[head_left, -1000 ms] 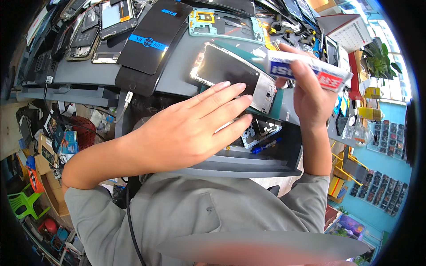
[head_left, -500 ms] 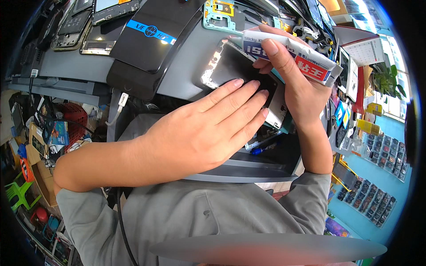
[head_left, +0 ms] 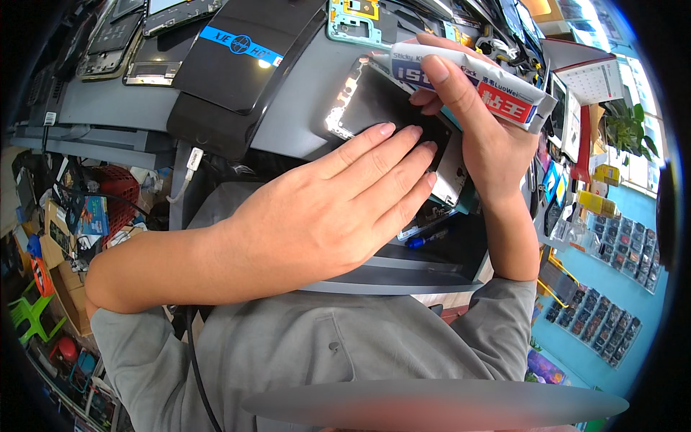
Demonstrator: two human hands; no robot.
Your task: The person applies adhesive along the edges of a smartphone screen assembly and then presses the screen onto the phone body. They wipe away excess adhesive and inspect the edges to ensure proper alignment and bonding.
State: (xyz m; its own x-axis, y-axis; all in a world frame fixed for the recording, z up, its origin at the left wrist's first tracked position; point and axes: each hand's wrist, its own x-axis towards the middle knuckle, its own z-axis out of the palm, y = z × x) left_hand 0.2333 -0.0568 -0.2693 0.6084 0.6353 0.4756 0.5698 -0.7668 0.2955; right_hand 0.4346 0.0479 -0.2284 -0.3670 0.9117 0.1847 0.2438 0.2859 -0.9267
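Grey tabletop (head_left: 288,126) spreads before you, crowded with phone parts. On it, your left hand (head_left: 324,194) lies flat with fingers together and stretched out over the dark phone panel (head_left: 374,101), gripping nothing; whether the whole palm bears on it you cannot tell. Your right hand (head_left: 497,155) is clamped around a white tube (head_left: 507,101), thumb on its near side, the two hands close but apart. Compared with a second ago, you have brought the tube in from the right so that its narrow end is above the panel's far edge, and your left fingers reach further across; over the last half second both have barely shifted. That suggests the work is now at that edge, with the left hand steadying the panel, though you cannot tell from here whether the tip touches it. The panel sits at the near side of the tabletop, a teal piece (head_left: 468,201) showing beneath its right end. Just below, a blue pen (head_left: 425,241) lies in the open drawer (head_left: 410,261); further left is a black case with a blue band (head_left: 230,83), and beyond the panel a teal phone frame (head_left: 353,30).
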